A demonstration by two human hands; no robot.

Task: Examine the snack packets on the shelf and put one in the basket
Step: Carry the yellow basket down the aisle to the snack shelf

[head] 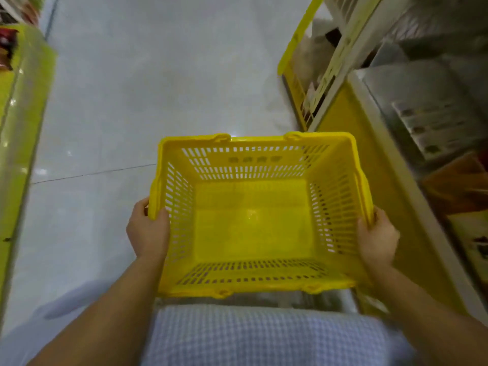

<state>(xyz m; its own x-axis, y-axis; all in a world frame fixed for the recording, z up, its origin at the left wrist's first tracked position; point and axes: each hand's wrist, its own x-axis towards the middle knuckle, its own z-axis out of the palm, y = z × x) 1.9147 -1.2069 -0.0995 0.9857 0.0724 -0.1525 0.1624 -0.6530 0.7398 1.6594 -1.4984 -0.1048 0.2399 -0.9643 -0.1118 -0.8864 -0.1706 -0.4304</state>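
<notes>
A yellow plastic basket (258,139) fills the lower middle of the frame, held level above the floor in front of the person's checked shirt (264,336). Its walls are slotted, and its solid yellow bottom shows in full. The left hand (148,228) is closed around the basket's left rim, thumb on top and fingers curled under. The right hand (377,233) clasps the right rim in the same way.

Down the right side of the frame runs a shelf (396,165) with a pale edge and a yellow base. On it lie blurred packets (435,128), grey and white, with an orange one (459,186) lower down; their print cannot be read. At the left edge stands a yellow-green shelf (23,101), with red packets (8,46) blurred in the upper left corner. Between the two shelves lies a glossy pale tiled floor (158,75).
</notes>
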